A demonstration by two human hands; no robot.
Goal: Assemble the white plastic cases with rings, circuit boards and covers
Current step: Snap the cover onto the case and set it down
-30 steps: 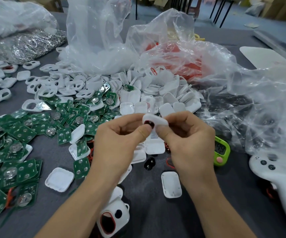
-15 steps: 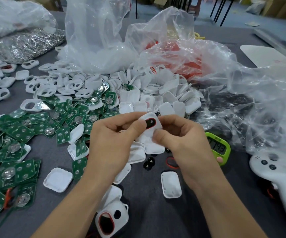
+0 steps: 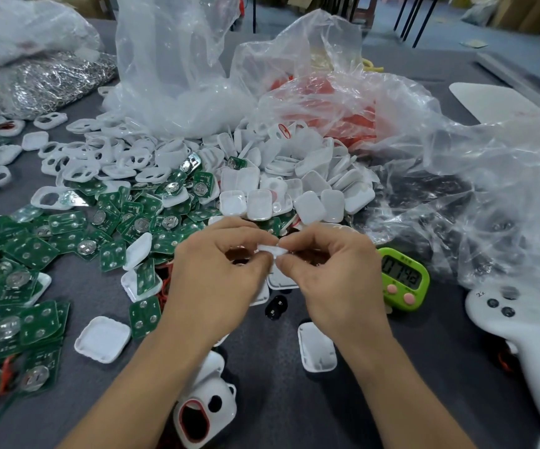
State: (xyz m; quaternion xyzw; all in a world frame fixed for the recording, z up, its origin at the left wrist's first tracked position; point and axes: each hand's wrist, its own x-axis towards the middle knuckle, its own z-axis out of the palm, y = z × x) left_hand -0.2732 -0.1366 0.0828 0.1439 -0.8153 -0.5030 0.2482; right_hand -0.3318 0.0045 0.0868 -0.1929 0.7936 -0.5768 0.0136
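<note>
Over the middle of the table, my left hand [image 3: 220,270] and my right hand [image 3: 330,270] pinch one small white plastic case [image 3: 270,248] between thumbs and fingertips. The case lies edge-on, mostly hidden by my fingers. Green circuit boards [image 3: 35,254] are heaped to the left. White covers [image 3: 294,196] pile up just beyond my hands, and white ringed case fronts [image 3: 93,163] spread at the back left. A case with a red ring [image 3: 203,413] lies near my left forearm.
Crumpled clear plastic bags [image 3: 424,150] rise at the back and right, one holding red parts. A green timer [image 3: 403,278] sits right of my right hand. A white controller [image 3: 521,335] lies at the far right. Loose covers [image 3: 101,338] rest on the grey table.
The case has turned from showing its dark oval opening to lying edge-on, and both hands have closed tighter around it, slightly lower over the table.
</note>
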